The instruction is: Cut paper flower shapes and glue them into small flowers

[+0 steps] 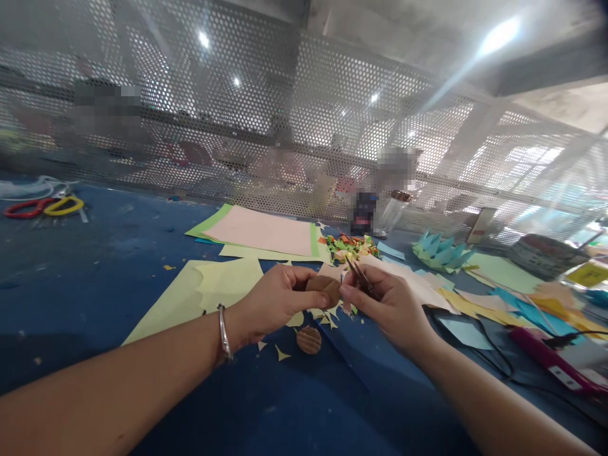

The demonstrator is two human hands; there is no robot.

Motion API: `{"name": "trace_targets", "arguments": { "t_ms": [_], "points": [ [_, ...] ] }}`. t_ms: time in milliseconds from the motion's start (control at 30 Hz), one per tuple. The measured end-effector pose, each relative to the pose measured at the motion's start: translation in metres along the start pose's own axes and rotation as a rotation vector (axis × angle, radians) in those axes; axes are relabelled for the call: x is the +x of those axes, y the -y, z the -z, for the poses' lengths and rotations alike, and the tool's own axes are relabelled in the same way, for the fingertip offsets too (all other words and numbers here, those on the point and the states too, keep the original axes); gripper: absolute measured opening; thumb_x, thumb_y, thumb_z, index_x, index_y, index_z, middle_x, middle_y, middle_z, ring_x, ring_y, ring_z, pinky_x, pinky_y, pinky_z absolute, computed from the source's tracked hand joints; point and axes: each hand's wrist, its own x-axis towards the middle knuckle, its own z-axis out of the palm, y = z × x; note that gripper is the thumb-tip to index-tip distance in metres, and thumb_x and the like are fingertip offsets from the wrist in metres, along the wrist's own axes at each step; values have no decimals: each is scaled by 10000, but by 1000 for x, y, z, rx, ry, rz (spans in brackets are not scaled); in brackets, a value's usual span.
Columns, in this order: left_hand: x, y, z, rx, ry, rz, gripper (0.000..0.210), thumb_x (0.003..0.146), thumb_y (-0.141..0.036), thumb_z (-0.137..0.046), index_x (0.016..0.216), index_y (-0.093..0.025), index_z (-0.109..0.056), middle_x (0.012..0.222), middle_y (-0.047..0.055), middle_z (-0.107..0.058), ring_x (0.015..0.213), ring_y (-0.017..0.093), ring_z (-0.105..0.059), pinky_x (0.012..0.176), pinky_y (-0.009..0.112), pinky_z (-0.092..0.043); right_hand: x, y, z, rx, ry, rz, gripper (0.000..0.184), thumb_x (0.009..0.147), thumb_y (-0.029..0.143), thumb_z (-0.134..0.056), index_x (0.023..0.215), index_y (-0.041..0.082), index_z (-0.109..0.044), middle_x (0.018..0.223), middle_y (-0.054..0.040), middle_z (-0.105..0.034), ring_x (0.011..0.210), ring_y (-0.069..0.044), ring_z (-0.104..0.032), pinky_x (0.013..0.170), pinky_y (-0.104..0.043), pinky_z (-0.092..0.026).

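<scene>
My left hand [280,304], with a silver bangle on the wrist, pinches a small brown cardboard piece [323,290] between thumb and fingers. Close beside it, my right hand [387,301] is closed around slim metal tweezers [363,278] whose prongs point up and left. The thumb and forefinger of that hand meet near the cardboard's right edge; a small pale piece there is too blurred to name. Below the hands lies a round, striped cardboard disc [308,340]. Yellow paper scraps [282,353] are scattered around it.
Stacked pink and green paper sheets [266,229] lie behind the hands, beside a pile of coloured clippings [349,247]. A blue paper crown shape [439,250], cables and a magenta power strip [546,358] are at right. Scissors [66,206] lie far left. A perforated metal screen [237,126] borders the table.
</scene>
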Motion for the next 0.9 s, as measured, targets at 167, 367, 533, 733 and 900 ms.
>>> {"name": "trace_targets", "arguments": {
  "t_ms": [167,367,533,733,900],
  "points": [
    [-1,-4,-2,-22,-26,-60,146,748,-235,-815,878,-171,-794,888,24,-763,818,127,-637,808,250,-460,-2,3,3,0,-16,22,328,902,509,-668,877,183,-640,718,9,-534,616,-121,-455,543,-247,-365],
    [-1,-4,3,85,-139,-85,170,791,-266,-773,924,-160,-769,856,24,-723,767,126,-595,692,244,-454,-3,-1,6,-13,88,5,456,1008,575,-468,914,170,-657,622,43,-371,526,-98,-316,466,-256,-214],
    [2,0,9,105,-156,-108,245,816,-308,-752,1006,-155,-735,913,47,-723,793,144,-608,712,264,-482,-1,-1,4,21,143,-89,505,988,616,-481,832,162,-638,583,58,-322,504,-85,-265,452,-247,-176],
    [3,3,11,84,-160,-176,181,835,-314,-743,946,-174,-718,868,7,-689,775,126,-584,713,249,-451,0,2,2,172,177,-231,531,944,663,-521,786,161,-598,575,79,-284,473,-61,-202,426,-230,-126],
    [1,-1,5,94,-95,-153,168,812,-288,-759,919,-161,-735,867,13,-691,795,132,-579,750,266,-436,-1,0,3,193,195,-226,529,951,653,-517,787,157,-605,573,76,-305,471,-56,-220,425,-222,-129]
  ]
}}
